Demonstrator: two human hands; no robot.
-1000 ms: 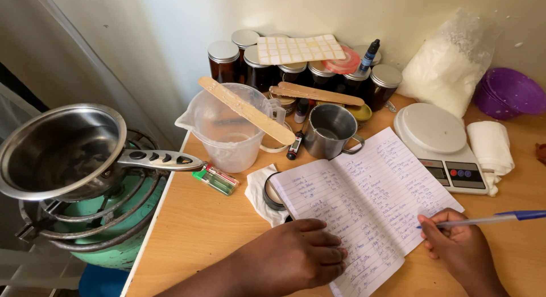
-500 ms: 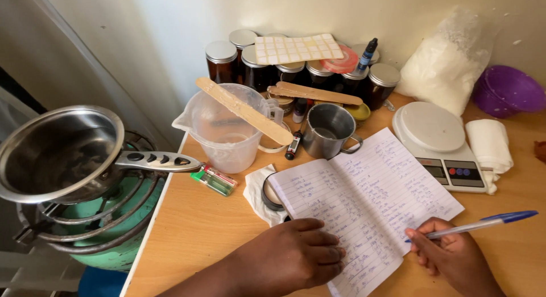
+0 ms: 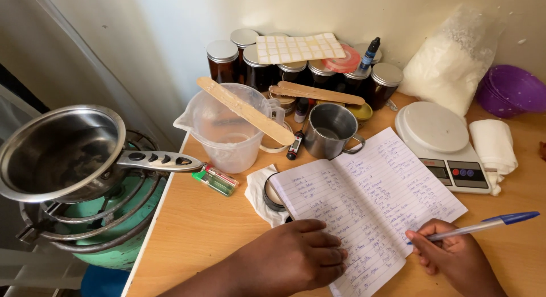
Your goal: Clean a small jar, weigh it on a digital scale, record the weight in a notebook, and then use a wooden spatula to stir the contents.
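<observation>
Head view looked down at a wooden table point(image 3: 193, 229) and two hands. Left hand point(image 3: 296, 257) lay flat, fingers spread a little, pressing on the left page of the open notebook point(image 3: 369, 200) — it gripped nothing. Right hand point(image 3: 455, 257) was closed around a blue pen point(image 3: 478, 226), its tip touching the lower edge of the right page, just left of that hand.

Past the left hand sat a round tin point(image 3: 272, 193) on a white cloth, partly under the notebook. Farther off stood a metal cup point(image 3: 330, 129), a clear jug point(image 3: 224, 129) with a flat wooden stick point(image 3: 244, 110) across it, dark jars point(image 3: 259, 66), and a white scale point(image 3: 443, 143).

It looked like the writing step — the page held still, the pen at a line. Next, the pen would need small, careful strokes while the left hand kept the paper from sliding.
</observation>
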